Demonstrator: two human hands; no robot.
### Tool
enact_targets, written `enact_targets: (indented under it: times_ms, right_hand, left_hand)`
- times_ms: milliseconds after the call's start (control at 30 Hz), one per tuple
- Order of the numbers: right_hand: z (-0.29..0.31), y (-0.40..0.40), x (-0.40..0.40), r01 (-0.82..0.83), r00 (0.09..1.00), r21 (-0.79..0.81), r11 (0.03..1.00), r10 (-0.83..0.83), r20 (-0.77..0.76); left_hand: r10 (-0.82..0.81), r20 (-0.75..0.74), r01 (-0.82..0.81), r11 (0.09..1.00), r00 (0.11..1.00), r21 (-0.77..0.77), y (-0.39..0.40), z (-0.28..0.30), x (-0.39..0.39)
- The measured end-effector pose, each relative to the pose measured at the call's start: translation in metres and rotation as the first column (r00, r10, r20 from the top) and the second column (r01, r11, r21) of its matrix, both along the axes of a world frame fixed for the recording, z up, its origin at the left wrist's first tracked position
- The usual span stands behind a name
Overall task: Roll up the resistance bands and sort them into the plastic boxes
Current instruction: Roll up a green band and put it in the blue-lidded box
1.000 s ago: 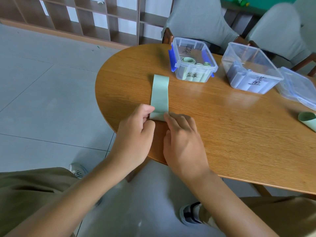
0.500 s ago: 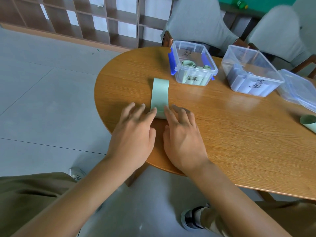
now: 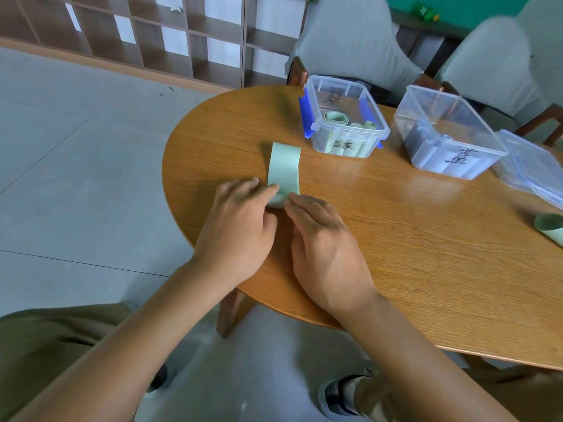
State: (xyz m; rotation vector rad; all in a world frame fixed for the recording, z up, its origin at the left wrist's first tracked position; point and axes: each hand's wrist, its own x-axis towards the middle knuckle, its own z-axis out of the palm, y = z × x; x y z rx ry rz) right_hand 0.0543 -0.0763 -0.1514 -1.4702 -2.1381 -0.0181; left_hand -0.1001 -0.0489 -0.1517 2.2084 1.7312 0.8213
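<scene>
Resistance band: the pale green resistance band (image 3: 284, 166) is a thin, smooth, flat strip. It lies on the round wooden table (image 3: 411, 254), pointing away from the person. Its near end is curled into a small roll under the fingertips.
Left hand: the left hand (image 3: 240, 226) lies palm down on the table. Its fingers are nearly straight. The fingertips press on the left side of the small roll. They do not wrap around it.
Right hand: the right hand (image 3: 323, 242) lies palm down too, just beside the left hand. Its fingers are stretched out and its first fingertip touches the right side of the roll. It grips nothing.
Box with blue clips: a see-through plastic box with blue clips (image 3: 344, 117) stands just past the far end of the band. It has black writing on its front. Rolled green bands (image 3: 336, 117) sit inside it.
Second box: another clear plastic box (image 3: 447, 132) stands to the right of the first one, a little apart. It has black writing and holds pale rolls (image 3: 426, 144).
Lid: a clear lid (image 3: 530, 169) lies flat on the table, touching the right side of the second box.
Loose roll: one more green rolled band (image 3: 550, 225) lies at the right edge of the view, well apart from the hands.
Table: it is shiny brown wood with fine lines in it, and its left end is round.
Room: the floor is big gray tiles (image 3: 76, 162). Two chairs with gray covers (image 3: 350, 41) stand behind the table. A brown open shelf (image 3: 152, 35) stands at the back.
</scene>
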Motion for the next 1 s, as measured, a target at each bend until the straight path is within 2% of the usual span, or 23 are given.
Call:
enact_targets:
  times_ms: [233,533,600,667,733,800,900,1000]
  right_hand:
    - [0.004,0.021,0.004,-0.02,1.0,-0.034,0.999,0.019,-0.005]
    - [0.009,0.05,0.002,0.011,1.0,-0.127,0.992,-0.01,0.009]
    - [0.008,0.053,0.003,0.023,0.996,-0.162,0.987,-0.036,-0.077]
    - [0.009,0.049,0.002,0.023,0.957,-0.236,0.972,-0.089,-0.275]
    - [0.013,0.043,0.0,0.023,0.853,-0.337,0.941,-0.194,-0.485]
    - [0.015,0.037,-0.002,0.013,0.747,-0.414,0.91,-0.284,-0.601]
    - [0.018,0.029,-0.007,-0.044,0.678,-0.457,0.888,-0.309,-0.667]
    - [0.019,0.027,-0.011,-0.042,0.679,-0.47,0.882,-0.32,-0.661]
  left_hand:
    - [-0.008,0.199,-0.003,0.998,0.98,0.056,0.015,0.009,-0.001]
    - [-0.022,0.268,-0.004,0.995,0.963,0.097,0.038,0.003,0.007]
    - [-0.019,0.264,-0.012,0.993,0.964,0.115,0.041,0.002,0.008]
    - [-0.015,0.256,-0.02,0.991,0.967,0.133,0.044,0.0,0.009]
    - [-0.006,0.244,-0.031,0.989,0.97,0.145,0.044,0.0,0.01]
    - [0.005,0.233,-0.044,0.986,0.972,0.16,0.042,0.002,0.012]
    - [0.055,0.253,-0.092,0.986,0.966,0.137,0.036,0.005,0.014]
    - [0.107,0.4,-0.12,0.993,0.91,0.007,0.027,0.012,0.014]
